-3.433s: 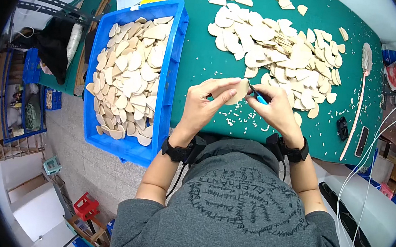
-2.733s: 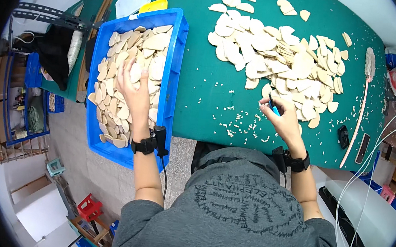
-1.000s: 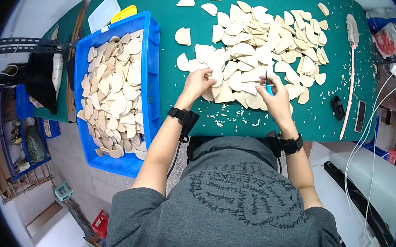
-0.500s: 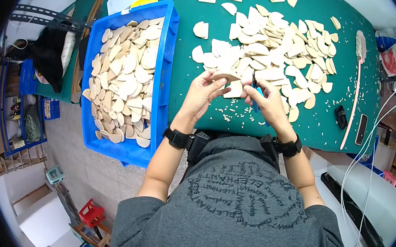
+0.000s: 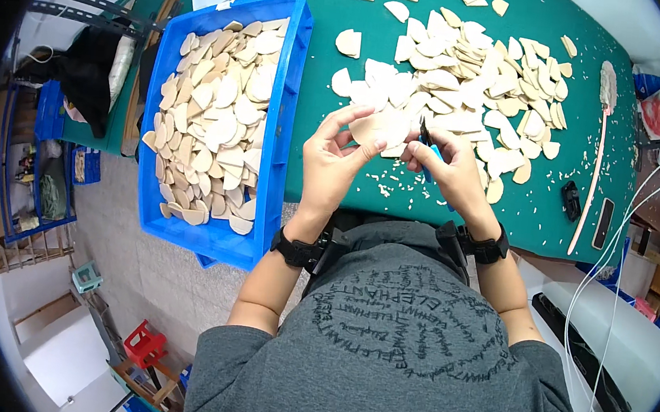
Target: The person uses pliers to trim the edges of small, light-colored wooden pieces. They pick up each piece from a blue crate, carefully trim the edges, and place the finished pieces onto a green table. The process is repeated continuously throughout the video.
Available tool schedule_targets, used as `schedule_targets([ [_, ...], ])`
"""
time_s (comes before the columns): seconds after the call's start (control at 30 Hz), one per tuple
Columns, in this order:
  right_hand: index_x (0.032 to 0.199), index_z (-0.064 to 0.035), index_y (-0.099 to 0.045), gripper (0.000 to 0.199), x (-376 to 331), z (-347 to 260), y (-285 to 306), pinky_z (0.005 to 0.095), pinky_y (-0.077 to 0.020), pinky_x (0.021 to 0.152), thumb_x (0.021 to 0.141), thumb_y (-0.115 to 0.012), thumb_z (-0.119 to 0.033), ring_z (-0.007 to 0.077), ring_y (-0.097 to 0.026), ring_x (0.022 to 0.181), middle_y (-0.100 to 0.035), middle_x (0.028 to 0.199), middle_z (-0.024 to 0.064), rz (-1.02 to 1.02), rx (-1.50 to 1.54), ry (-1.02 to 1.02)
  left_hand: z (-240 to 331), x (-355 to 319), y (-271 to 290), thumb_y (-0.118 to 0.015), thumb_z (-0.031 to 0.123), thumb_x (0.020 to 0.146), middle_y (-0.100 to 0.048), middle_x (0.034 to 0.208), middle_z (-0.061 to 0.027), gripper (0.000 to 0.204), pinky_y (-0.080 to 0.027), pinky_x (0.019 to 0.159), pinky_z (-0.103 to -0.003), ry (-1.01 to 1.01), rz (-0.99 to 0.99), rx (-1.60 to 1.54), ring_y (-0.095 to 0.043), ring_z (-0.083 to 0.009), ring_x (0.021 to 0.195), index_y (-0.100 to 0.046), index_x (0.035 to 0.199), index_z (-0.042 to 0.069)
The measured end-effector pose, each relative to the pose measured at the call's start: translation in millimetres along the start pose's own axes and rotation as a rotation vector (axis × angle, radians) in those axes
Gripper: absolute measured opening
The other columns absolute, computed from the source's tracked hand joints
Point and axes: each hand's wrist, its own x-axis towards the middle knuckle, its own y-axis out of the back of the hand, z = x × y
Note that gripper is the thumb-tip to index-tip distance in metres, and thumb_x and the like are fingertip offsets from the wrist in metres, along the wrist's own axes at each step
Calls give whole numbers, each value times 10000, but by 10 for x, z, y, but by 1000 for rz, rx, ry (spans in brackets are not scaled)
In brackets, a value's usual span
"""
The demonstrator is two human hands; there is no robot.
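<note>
My left hand [image 5: 333, 161] pinches a pale, flat, rounded piece [image 5: 375, 128] between thumb and fingers, its broad face turned up. A pair of nippers [image 5: 429, 154] with blue handles and dark jaws is in my right hand [image 5: 457, 169], jaws pointing away from me, just right of the piece. The fingertips of my right hand are near the piece's right edge; whether they touch it I cannot tell. Beyond both hands spreads a heap of similar pale half-round pieces [image 5: 458, 75] on the green table [image 5: 316, 185].
At the left stands a blue bin [image 5: 284, 134] filled with the same pieces. Small pale scraps [image 5: 398, 182] litter the table before me. Farther right lie a black object [image 5: 570, 199], a phone [image 5: 602, 224] and a long thin pink stick [image 5: 591, 168]. White cables [image 5: 593, 267] hang at the right.
The piece in my left hand has turned from nearly edge-on to showing its broad face. My right hand keeps the nippers close beside it. The whole view has shifted slightly.
</note>
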Motion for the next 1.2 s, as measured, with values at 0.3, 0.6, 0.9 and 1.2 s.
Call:
schedule_targets([
  [0.3,989,29,-655,255,-5,-24,-79,221,-481,644,838,-631,-174,85,-609,711,-670,791,65,67,-191,-29,86,-80,-27,-684,-55,784,-507,1254,-122,422,-532,892,-302,-165,59,187,-577,-208,1076,-539,1177,-8],
  [0.6,982,17,-662,251,13,22,-118,227,-473,639,829,-639,-180,81,-595,697,-663,769,60,83,-245,22,54,-110,1,-681,-50,791,-512,1242,-111,439,-547,846,-284,-225,81,223,-585,-196,1055,-519,1197,-3],
  [0.9,945,27,-669,218,4,-29,-143,212,-458,605,812,-655,-145,59,-575,673,-661,742,50,73,-191,-52,48,-144,-4,-694,-26,791,-521,1224,-102,437,-551,837,-281,-278,98,309,-593,-189,1041,-532,1196,5],
  [1.2,908,24,-679,206,5,-1,-147,217,-401,516,802,-657,-151,40,-512,579,-625,655,34,113,-294,43,69,-155,-42,-696,16,795,-571,1172,-120,366,-573,795,-310,-376,125,429,-600,-208,1038,-590,1144,38],
])
